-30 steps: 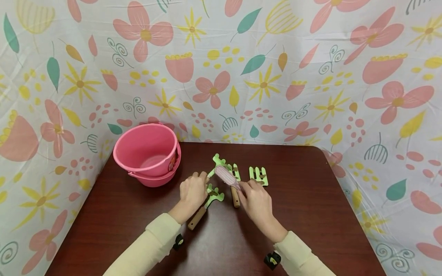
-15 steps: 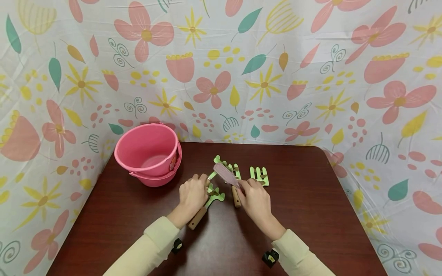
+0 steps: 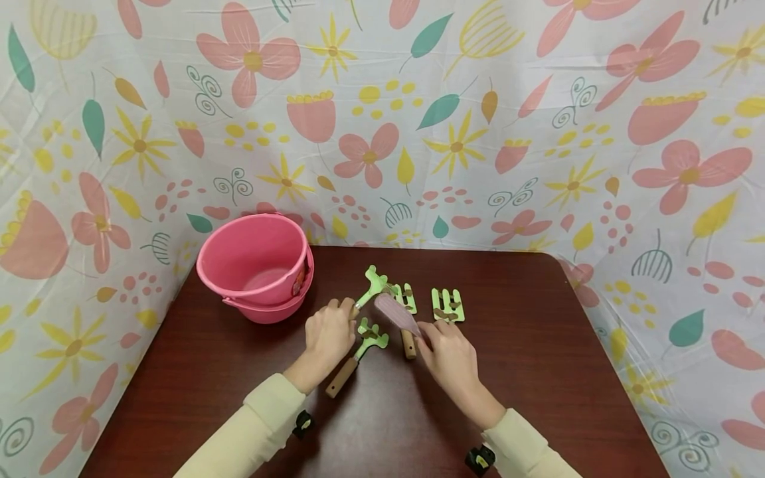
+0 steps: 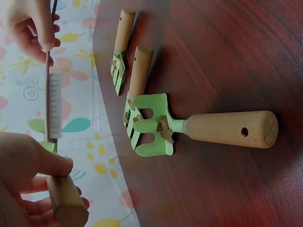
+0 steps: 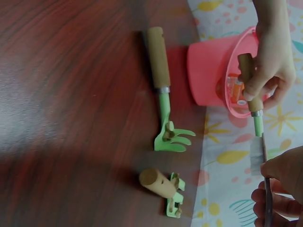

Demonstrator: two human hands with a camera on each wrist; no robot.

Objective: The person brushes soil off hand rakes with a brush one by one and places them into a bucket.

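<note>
My left hand (image 3: pixel 329 338) grips the wooden handle (image 4: pixel 67 203) of a small green garden rake (image 3: pixel 373 284), its head raised above the table. My right hand (image 3: pixel 451 358) holds a pale pink brush (image 3: pixel 397 313) with white bristles (image 4: pixel 55 106). In both wrist views the bristles are at the rake's green metal; contact is hard to tell. Below lies another green hand rake (image 3: pixel 342 378) with brown clumps on its tines. A green garden fork (image 3: pixel 409 344) lies partly behind the brush. Beyond my right hand sits another fork (image 3: pixel 448 307), its handle hidden in the head view.
Pink buckets (image 3: pixel 251 255), apparently nested, stand at the table's back left. The dark wooden table (image 3: pixel 526 332) ends at a floral cloth (image 3: pixel 382 133) behind and at both sides. Brown clumps (image 4: pixel 164 130) cling to the tools lying down.
The brush and my right hand have shifted slightly right and down, so more of the held rake's head shows. My left hand has moved slightly left. The tools on the table stay put.
</note>
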